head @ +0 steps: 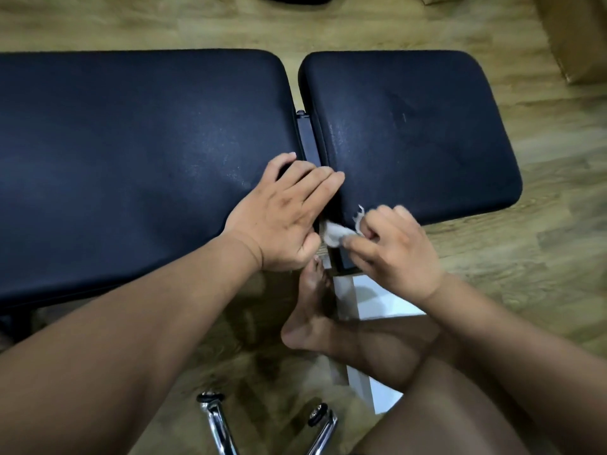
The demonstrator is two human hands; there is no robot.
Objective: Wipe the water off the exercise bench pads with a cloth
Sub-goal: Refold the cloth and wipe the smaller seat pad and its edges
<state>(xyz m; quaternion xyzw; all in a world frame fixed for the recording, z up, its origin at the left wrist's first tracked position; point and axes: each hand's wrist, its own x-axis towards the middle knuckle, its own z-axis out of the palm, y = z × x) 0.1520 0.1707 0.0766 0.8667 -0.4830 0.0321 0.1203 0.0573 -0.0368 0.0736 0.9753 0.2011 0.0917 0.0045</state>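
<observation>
Bare forearms reach out from below. The left hand [282, 215] lies flat and open, holding nothing, on the long pad [138, 152] at the gap. The right hand [391, 244] is pinched around a small white cloth [335, 236] at the short pad's [410, 133] near corner. Bunched so small, the cloth could slip into the gap or just smear the damp sheen.
</observation>
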